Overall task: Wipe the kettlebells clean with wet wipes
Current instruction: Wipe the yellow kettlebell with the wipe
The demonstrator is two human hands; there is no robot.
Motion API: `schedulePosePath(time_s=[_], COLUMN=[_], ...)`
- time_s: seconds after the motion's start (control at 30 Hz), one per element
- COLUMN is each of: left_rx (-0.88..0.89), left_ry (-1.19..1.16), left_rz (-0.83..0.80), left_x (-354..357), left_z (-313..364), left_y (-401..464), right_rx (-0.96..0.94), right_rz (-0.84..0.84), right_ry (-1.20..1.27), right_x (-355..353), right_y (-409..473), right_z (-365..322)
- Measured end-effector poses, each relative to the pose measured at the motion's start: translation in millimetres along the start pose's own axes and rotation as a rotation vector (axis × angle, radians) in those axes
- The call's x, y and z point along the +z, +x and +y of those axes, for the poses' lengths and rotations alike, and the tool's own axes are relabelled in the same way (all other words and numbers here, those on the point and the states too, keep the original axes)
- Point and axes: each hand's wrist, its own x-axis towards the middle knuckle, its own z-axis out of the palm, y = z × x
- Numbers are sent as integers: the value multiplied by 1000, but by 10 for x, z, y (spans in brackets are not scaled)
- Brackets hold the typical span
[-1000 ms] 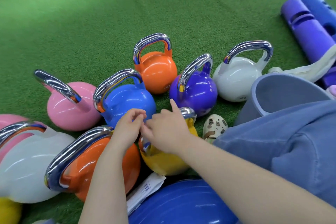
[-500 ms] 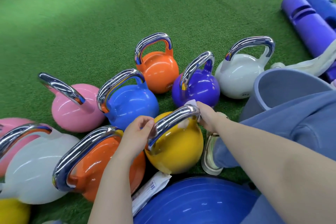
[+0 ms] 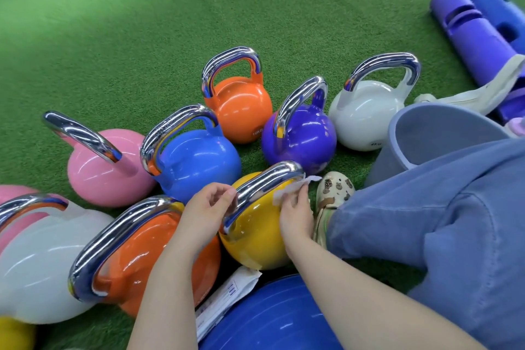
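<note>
Both hands at glossy yellow kettlebell: right hand fingers pinching white wet wipe against chrome handle; left hand fingers loosely curled beside handle, grip unclear.

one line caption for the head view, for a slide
Right hand wipes yellow kettlebell with wet wipe; left hand at its handle.

floor: green artificial turf | light: paler bright patch at far left; darker nearby
</note>
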Motion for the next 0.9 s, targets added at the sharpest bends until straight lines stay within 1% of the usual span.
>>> schedulePosePath(time_s=[0.07, 0.1, 0.2, 0.23, 0.27, 0.3, 0.4, 0.43, 0.47, 0.53, 0.57, 0.6, 0.63, 0.67, 0.73, 0.77, 0.8, 0.83, 0.87, 0.9], left_rx=[-2, -4, -5, -2, 0, -1, 3, 2, -2, -9, -8, -7, -7, -10, -20, -21, -18, -12, -9, -6], left_ry=[-6, -8, -7, -8, -7, -2, 23, 26, 26, 21, 20, 17, 11, 0, -24, -35, -42, -43, -42, -39], left_rz=[-8, -10, -22, -26, -29, -29, -31, -28, -24, -18, -17, -17, -18, -23, -33, -33, -30, -27, -24, -22], left_x=[0, -1, -9, -11, -18, -22, -36, -36, -36, -31, -32, -37, -42, -51, -71, -76, -84, -85, -85, -79], left_z=[-3, -6, -9, -14, -21, -37, -74, -84, -86, -92, -94, -89, -87, -79, -74, -81, -93, -113, -122, -137], left_y=[-2, -2, -7, -9, -10, -9, -9, -5, -4, -6, -3, -6, -6, -13, -33, -36, -44, -43, -51, -56], right_rx=[26, 39, 11, -12, -34, -55, -149, -225, -349, -639, -753, -802, -766, -646, -320, -229, -184, -174, -194, -259], right_rz=[3, -23, -210, -237, -226, -178, 60, 103, 130, 155, 176, 185, 167, 125, -53, -118, -144, -114, -60, 3], right_ry=[83, 117, 114, 118, 115, 113, 134, 127, 93, -52, -140, -175, -180, -149, -68, -53, -36, -15, 13, 18], right_x=[-28, -76, -273, -309, -318, -310, -248, -234, -229, -212, -192, -184, -207, -251, -324, -350, -350, -339, -316, -284], right_y=[71, 138, 283, 297, 293, 268, 111, 52, 5, -57, -50, -23, 21, 57, 139, 169, 189, 183, 161, 104], right_z=[-34, -39, -81, -92, -104, -129, -247, -301, -347, -395, -388, -375, -372, -395, -387, -355, -331, -332, -351, -383])
